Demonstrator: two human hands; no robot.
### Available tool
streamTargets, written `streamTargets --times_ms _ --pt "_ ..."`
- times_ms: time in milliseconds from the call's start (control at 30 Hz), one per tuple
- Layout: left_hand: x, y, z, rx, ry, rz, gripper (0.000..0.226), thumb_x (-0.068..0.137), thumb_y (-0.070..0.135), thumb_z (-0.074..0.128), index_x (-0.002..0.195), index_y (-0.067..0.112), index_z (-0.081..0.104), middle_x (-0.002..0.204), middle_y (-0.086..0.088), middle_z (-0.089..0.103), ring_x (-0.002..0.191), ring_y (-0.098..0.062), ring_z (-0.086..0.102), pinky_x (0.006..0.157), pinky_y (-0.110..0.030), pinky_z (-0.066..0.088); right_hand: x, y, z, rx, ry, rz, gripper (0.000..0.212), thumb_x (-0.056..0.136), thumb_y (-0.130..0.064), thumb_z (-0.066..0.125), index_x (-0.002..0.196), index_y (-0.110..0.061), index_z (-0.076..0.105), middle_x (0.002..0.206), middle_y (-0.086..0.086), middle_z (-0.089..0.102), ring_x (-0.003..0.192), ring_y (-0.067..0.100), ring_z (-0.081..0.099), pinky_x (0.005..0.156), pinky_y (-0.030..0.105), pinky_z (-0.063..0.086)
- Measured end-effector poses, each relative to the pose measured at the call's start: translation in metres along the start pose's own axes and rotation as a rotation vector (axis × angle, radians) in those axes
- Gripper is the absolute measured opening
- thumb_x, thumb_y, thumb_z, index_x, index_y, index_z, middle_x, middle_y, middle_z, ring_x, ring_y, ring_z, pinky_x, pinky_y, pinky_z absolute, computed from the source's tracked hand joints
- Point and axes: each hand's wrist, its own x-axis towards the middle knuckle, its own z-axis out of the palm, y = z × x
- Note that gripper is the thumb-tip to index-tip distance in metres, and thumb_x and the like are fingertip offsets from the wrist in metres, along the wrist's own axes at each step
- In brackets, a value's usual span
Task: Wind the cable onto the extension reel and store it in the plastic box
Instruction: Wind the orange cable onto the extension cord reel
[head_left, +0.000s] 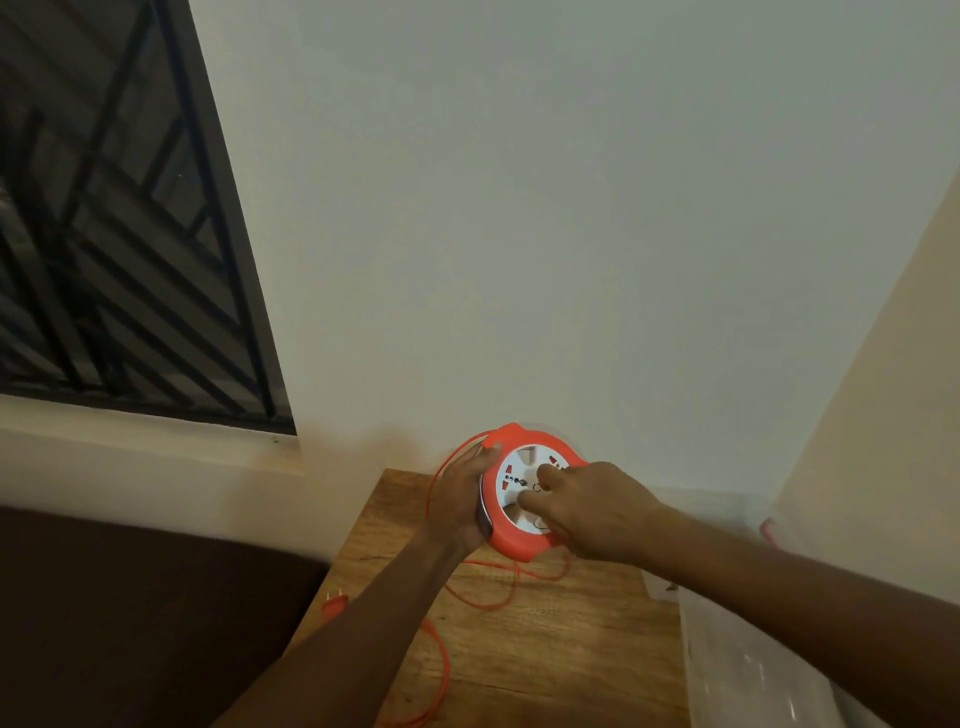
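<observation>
While 2 hands (460, 501) (587, 512) hold 1 reel (511, 540), 1 cable (441, 670) trails.

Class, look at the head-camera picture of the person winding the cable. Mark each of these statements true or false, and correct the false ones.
1. The left hand grips the rim of the round orange and white extension reel. True.
2. The thin orange cable is fully wound onto the reel. False: loops of it lie loose on the wooden table top.
3. The right hand rests its curled fingers on the reel's white face. True.
4. The orange plug is pushed into a socket on the reel. False: it lies at the table's left edge, apart from the reel.
5. The reel sits inside the clear plastic box. False: the hands hold it over the table; the box stands to the right.
</observation>
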Motion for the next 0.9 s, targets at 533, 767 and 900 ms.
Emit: streamTargets --times_ms 533,767,900 --pt "0.007 0.000 0.002 0.011 -0.109 -0.069 0.058 0.087 0.039 0.071 0.132 0.004 0.064 0.115 -0.022 0.072 0.094 -0.036 0.070 0.085 -0.051 0.060 0.018 0.054 -0.042 -0.466 -0.230 -0.604 0.061 0.070 -0.019 0.087 0.124 -0.030 0.062 0.143 0.005 0.049 0.091 0.029 0.067 0.048 0.026 0.037" --pt "0.006 0.003 0.005 0.003 -0.195 -0.102 0.043 0.090 0.036 0.067 0.121 0.006 0.068 0.110 -0.021 0.071 0.089 -0.034 0.071 0.086 -0.047 0.058 0.023 0.063 -0.047 -0.403 -0.167 -0.653 0.083 0.066 -0.019 0.089 0.136 -0.033 0.048 0.133 0.011 0.049 0.098 0.031 0.062 0.053 0.030 0.051" --pt "0.009 0.002 0.005 0.029 -0.163 -0.112 0.041 0.098 0.036 0.060 0.128 0.008 0.065 0.110 -0.018 0.074 0.092 -0.033 0.072 0.086 -0.048 0.058 0.025 0.055 -0.045 -0.380 -0.170 -0.643 0.090 0.070 -0.021 0.087 0.143 -0.037 0.037 0.129 0.013 0.050 0.095 0.031 0.062 0.056 0.032 0.052"
